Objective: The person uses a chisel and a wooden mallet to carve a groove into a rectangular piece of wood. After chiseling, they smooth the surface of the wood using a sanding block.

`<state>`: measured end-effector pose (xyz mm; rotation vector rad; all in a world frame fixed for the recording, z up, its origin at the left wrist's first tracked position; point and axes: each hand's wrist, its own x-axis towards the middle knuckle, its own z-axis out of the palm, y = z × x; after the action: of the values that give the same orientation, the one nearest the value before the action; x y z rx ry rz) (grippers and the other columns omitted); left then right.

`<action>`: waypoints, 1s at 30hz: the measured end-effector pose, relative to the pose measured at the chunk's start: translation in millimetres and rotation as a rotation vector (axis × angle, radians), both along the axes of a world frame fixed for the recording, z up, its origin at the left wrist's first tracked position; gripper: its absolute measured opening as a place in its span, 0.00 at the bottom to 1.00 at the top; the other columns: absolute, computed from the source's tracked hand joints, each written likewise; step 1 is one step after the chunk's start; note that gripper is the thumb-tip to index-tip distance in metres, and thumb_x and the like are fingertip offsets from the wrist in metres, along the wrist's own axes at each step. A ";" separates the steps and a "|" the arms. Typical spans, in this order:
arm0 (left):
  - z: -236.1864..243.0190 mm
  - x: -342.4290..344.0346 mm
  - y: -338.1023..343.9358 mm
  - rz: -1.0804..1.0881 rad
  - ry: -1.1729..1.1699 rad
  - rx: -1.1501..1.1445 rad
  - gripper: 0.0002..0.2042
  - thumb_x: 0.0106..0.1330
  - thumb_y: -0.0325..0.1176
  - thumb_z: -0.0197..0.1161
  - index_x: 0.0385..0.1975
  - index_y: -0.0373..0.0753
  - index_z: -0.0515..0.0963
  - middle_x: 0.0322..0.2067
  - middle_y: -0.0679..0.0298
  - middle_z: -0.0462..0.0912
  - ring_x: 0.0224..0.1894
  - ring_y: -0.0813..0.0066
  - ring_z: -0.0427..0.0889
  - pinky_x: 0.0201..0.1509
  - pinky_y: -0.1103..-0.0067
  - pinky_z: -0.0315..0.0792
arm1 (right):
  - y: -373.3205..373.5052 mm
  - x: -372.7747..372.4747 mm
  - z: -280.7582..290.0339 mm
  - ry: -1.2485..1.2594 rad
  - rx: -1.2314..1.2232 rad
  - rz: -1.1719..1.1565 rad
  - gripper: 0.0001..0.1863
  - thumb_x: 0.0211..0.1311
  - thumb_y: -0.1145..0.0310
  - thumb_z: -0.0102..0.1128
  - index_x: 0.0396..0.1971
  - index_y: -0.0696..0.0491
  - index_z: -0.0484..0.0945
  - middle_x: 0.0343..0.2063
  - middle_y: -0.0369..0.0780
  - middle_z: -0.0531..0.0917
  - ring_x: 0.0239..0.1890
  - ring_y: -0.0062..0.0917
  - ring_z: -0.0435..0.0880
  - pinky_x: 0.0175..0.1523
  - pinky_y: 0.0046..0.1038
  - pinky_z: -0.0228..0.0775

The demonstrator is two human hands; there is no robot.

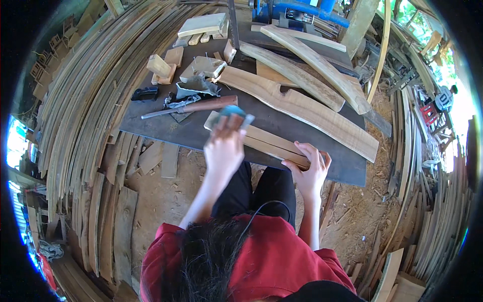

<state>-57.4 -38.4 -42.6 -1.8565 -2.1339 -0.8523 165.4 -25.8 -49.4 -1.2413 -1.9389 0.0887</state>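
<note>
My left hand (pixel 225 146), blurred by motion, is closed on a small teal and grey object (pixel 234 115) over the left end of two narrow wooden strips (pixel 271 146) lying side by side along the bench's near edge. My right hand (pixel 313 168) grips the strips at their right end, fingers curled over the top and thumb at the near side. Just beyond my left hand lie a wooden-handled metal tool (pixel 211 103) and crumpled grey material (pixel 196 88). A wide curved board (pixel 327 121) lies behind the strips on the dark bench top (pixel 171 126).
Wood blocks (pixel 201 25), a black object (pixel 145 93) and more curved pieces (pixel 312 60) sit on the bench, near a blue machine (pixel 312 11). Stacked planks (pixel 90 100) crowd the left; more (pixel 407 156) line the right, where another person (pixel 444 99) sits.
</note>
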 end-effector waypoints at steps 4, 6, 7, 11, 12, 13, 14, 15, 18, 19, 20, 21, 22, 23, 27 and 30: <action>-10.1 62.3 -19.0 -0.411 -0.102 0.180 0.13 0.65 0.38 0.57 0.47 0.43 0.79 0.51 0.63 0.79 0.53 0.56 0.77 0.58 0.65 0.71 | 0.1 0.2 -1.4 0.016 -0.031 0.000 0.31 0.42 0.50 0.74 0.45 0.47 0.72 0.41 0.29 0.85 0.44 0.23 0.82 0.61 0.39 0.54; -11.8 61.7 -20.8 -0.436 -0.067 0.185 0.14 0.65 0.37 0.57 0.48 0.43 0.78 0.49 0.62 0.80 0.52 0.58 0.78 0.55 0.67 0.74 | 0.8 1.3 -3.4 0.013 -0.010 0.001 0.31 0.42 0.50 0.74 0.45 0.47 0.72 0.41 0.29 0.85 0.44 0.24 0.82 0.61 0.39 0.54; -9.2 54.6 -19.7 -0.365 -0.073 0.140 0.14 0.66 0.37 0.56 0.49 0.44 0.77 0.49 0.61 0.80 0.51 0.58 0.79 0.52 0.68 0.75 | 0.9 1.7 -3.7 0.013 -0.006 0.001 0.31 0.42 0.50 0.74 0.45 0.47 0.72 0.41 0.30 0.85 0.44 0.24 0.82 0.61 0.39 0.54; -2.0 -3.2 1.1 0.014 -0.078 0.044 0.15 0.69 0.36 0.50 0.52 0.43 0.76 0.51 0.58 0.79 0.50 0.54 0.80 0.51 0.68 0.77 | -0.4 2.6 -2.5 0.016 0.007 -0.010 0.31 0.42 0.50 0.74 0.45 0.47 0.72 0.41 0.30 0.86 0.43 0.24 0.82 0.60 0.39 0.55; -1.7 -21.3 7.9 -0.001 0.002 0.138 0.15 0.70 0.37 0.48 0.50 0.42 0.77 0.52 0.58 0.79 0.51 0.54 0.79 0.53 0.66 0.75 | -0.1 2.6 -2.0 0.013 0.012 -0.007 0.31 0.42 0.50 0.74 0.45 0.47 0.72 0.41 0.30 0.86 0.43 0.24 0.82 0.60 0.38 0.55; -2.7 -27.3 8.0 0.008 -0.039 0.123 0.15 0.70 0.37 0.48 0.50 0.42 0.78 0.52 0.58 0.79 0.52 0.53 0.79 0.54 0.66 0.75 | 0.2 2.4 -2.0 0.010 0.017 -0.007 0.31 0.42 0.50 0.74 0.45 0.47 0.72 0.41 0.30 0.86 0.42 0.24 0.82 0.60 0.38 0.56; -2.3 -30.6 8.6 0.017 -0.080 0.109 0.15 0.70 0.38 0.48 0.49 0.41 0.78 0.52 0.58 0.79 0.52 0.52 0.78 0.55 0.65 0.74 | 0.6 1.8 -2.5 0.020 0.016 -0.003 0.31 0.42 0.50 0.74 0.44 0.47 0.72 0.41 0.30 0.86 0.42 0.24 0.82 0.60 0.38 0.56; -2.9 -24.4 8.3 0.032 -0.026 0.077 0.16 0.71 0.39 0.46 0.52 0.43 0.76 0.53 0.55 0.78 0.52 0.53 0.79 0.50 0.65 0.77 | 1.3 1.9 -3.3 0.024 0.019 -0.001 0.31 0.42 0.50 0.74 0.44 0.47 0.72 0.41 0.30 0.86 0.42 0.24 0.82 0.60 0.38 0.56; 0.4 28.0 -9.6 -0.108 -0.094 -0.035 0.15 0.68 0.36 0.51 0.53 0.44 0.76 0.50 0.53 0.78 0.49 0.52 0.80 0.46 0.66 0.79 | 1.7 1.0 -3.3 0.022 0.011 0.009 0.31 0.42 0.50 0.74 0.45 0.47 0.72 0.41 0.30 0.86 0.42 0.24 0.82 0.59 0.38 0.56; 6.7 47.2 -17.6 -0.231 -0.128 0.017 0.15 0.68 0.36 0.52 0.51 0.44 0.77 0.52 0.56 0.78 0.52 0.54 0.79 0.52 0.64 0.76 | 1.3 1.9 -4.0 0.016 0.008 0.006 0.31 0.42 0.50 0.74 0.45 0.47 0.72 0.41 0.30 0.86 0.42 0.24 0.82 0.59 0.38 0.56; -9.4 55.6 -21.0 -0.415 -0.093 0.141 0.14 0.67 0.35 0.53 0.50 0.42 0.78 0.53 0.59 0.78 0.55 0.57 0.77 0.59 0.63 0.71 | 1.7 2.2 -4.7 0.021 0.007 0.011 0.31 0.42 0.50 0.74 0.45 0.47 0.72 0.41 0.30 0.86 0.42 0.24 0.82 0.59 0.38 0.56; -9.0 62.9 -26.6 -0.426 -0.103 0.138 0.14 0.66 0.35 0.55 0.48 0.41 0.79 0.52 0.60 0.79 0.56 0.60 0.76 0.60 0.64 0.69 | 2.3 2.5 -5.7 0.027 0.005 0.016 0.31 0.42 0.50 0.74 0.45 0.47 0.73 0.41 0.30 0.85 0.42 0.24 0.82 0.59 0.38 0.57; -7.7 66.9 -30.3 -0.435 -0.112 0.135 0.13 0.65 0.34 0.56 0.46 0.39 0.79 0.50 0.61 0.80 0.57 0.63 0.76 0.61 0.66 0.68 | 2.7 2.9 -6.3 0.034 0.003 0.024 0.30 0.42 0.50 0.74 0.45 0.47 0.73 0.41 0.30 0.85 0.42 0.24 0.82 0.59 0.37 0.57; -8.9 60.7 -30.2 -0.422 -0.142 0.113 0.14 0.67 0.35 0.54 0.48 0.40 0.78 0.52 0.61 0.79 0.57 0.61 0.76 0.61 0.64 0.68 | 2.5 3.7 -5.6 0.016 0.003 0.017 0.30 0.42 0.50 0.74 0.45 0.46 0.74 0.41 0.30 0.85 0.42 0.24 0.82 0.59 0.38 0.57; 0.7 5.6 -12.4 -0.034 -0.078 0.039 0.16 0.71 0.35 0.47 0.53 0.40 0.75 0.54 0.57 0.77 0.54 0.52 0.77 0.59 0.62 0.71 | 0.0 3.9 -3.7 0.016 0.003 -0.010 0.29 0.41 0.50 0.74 0.45 0.46 0.76 0.42 0.30 0.85 0.42 0.25 0.82 0.59 0.38 0.57; -12.0 -34.9 3.4 -0.003 0.040 0.166 0.17 0.71 0.37 0.46 0.54 0.41 0.74 0.54 0.56 0.76 0.52 0.49 0.77 0.53 0.62 0.75 | -0.3 3.5 -3.3 0.024 0.008 -0.007 0.30 0.41 0.50 0.74 0.44 0.46 0.76 0.41 0.30 0.85 0.42 0.25 0.82 0.60 0.38 0.57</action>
<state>-92.3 -35.0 -54.6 -1.7791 -1.9717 -0.9529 168.9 -26.1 -52.7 -1.2364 -1.9128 0.0921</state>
